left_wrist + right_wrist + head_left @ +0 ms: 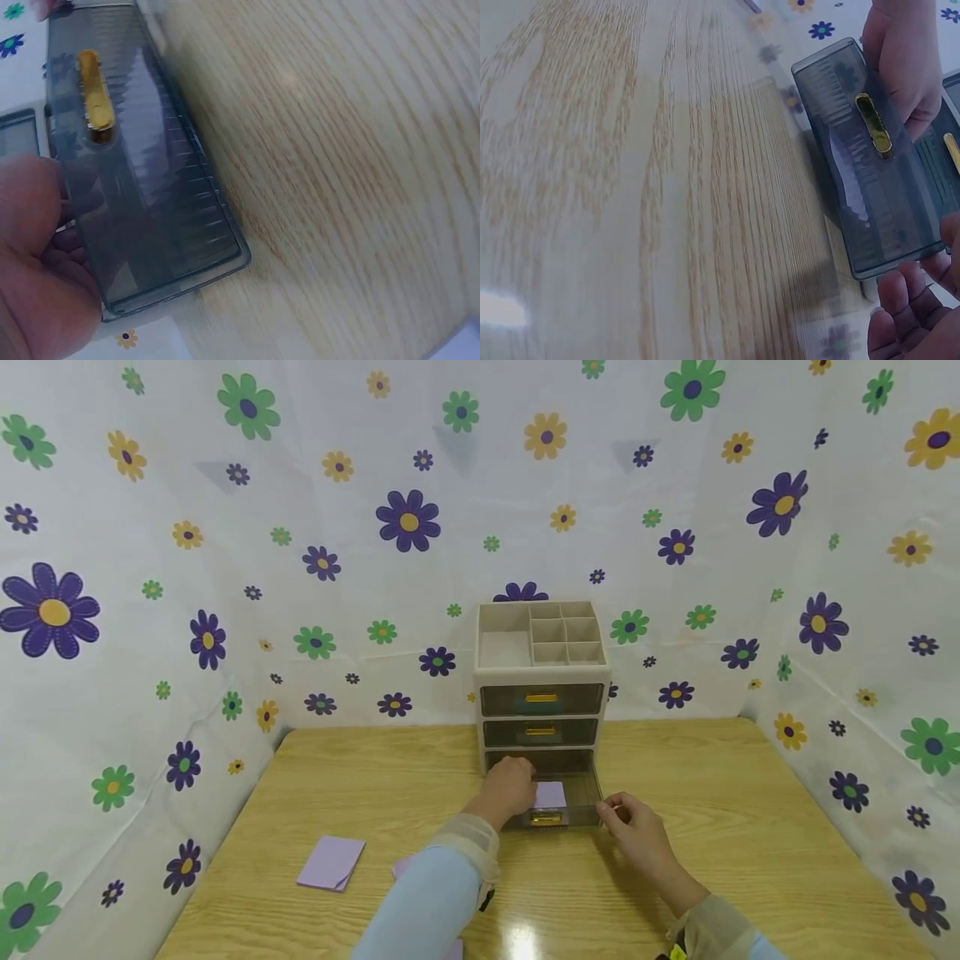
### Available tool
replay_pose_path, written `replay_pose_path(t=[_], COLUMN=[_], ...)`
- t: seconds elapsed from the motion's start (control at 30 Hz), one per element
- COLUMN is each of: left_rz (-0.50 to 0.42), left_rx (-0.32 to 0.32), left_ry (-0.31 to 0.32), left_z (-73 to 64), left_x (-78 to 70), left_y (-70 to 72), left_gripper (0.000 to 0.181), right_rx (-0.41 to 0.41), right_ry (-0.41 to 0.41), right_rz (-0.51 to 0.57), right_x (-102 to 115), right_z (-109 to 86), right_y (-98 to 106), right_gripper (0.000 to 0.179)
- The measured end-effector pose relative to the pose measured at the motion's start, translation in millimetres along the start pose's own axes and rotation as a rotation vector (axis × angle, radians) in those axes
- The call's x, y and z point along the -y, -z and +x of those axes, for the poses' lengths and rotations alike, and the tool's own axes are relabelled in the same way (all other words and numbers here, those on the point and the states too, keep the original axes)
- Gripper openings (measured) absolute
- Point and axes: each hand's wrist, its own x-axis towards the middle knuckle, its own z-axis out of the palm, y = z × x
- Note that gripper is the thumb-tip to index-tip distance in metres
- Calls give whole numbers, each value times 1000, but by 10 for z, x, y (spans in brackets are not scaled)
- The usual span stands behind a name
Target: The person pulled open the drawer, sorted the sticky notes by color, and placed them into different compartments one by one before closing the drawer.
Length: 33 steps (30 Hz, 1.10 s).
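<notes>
A clear grey drawer [581,817] stands pulled out at the bottom of a small white desktop organizer [540,677]. Inside it lies a light purple paper pad [550,794]. My left hand [512,787] reaches over the drawer's left side, its fingers down behind the front panel and partly hidden; I cannot tell whether they hold anything. At the right front corner, my right hand [637,831] grips the drawer edge between thumb and fingers. The drawer's gold handle [95,90] is untouched in the left wrist view.
On the wooden table [600,902], a purple paper pad [332,862] lies to the left. Another purple piece [401,865] is partly covered by my left sleeve, and one more [454,951] shows at the bottom edge. Flower-printed cloth [337,510] surrounds the table's back and sides.
</notes>
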Motion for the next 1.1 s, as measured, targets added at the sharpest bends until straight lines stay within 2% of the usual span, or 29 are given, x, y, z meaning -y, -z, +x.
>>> replay_pose_path(t=[0.17, 0.3, 0.47, 0.57, 0.67, 0.83, 0.93, 1.1], left_rz=[-147, -251, -372, -387, -336, -220, -199, -185], left_rx=[-101, -251, -421, -453, -392, -187, -86, 31], left_ry=[-46, -63, -79, -75, -61, -62, -73, -89], left_z=[-97, -237, -591, -885, -1208, -1708, -1927, -2188], left_x=[40, 112, 319, 489, 664, 880, 939, 963], left_y=[57, 180, 379, 466, 497, 529, 571, 571], left_gripper=[24, 19, 11, 9, 9, 12, 15, 26], right_rx=[0, -5, -1, -1, 0, 12, 18, 31], right_ry=[-17, -23, -18, -14, -23, -54, -70, -96], right_rz=[-16, -16, -12, -13, -9, 17, 40, 88], right_x=[-20, -16, 18, 36, 39, 43, 41, 22], right_z=[-28, -50, -56, -50, -44, -35, -25, -36], right_y=[-3, 7, 9, 7, 1, -21, -40, -51], right_gripper=[24, 26, 28, 30, 28, 27, 28, 33])
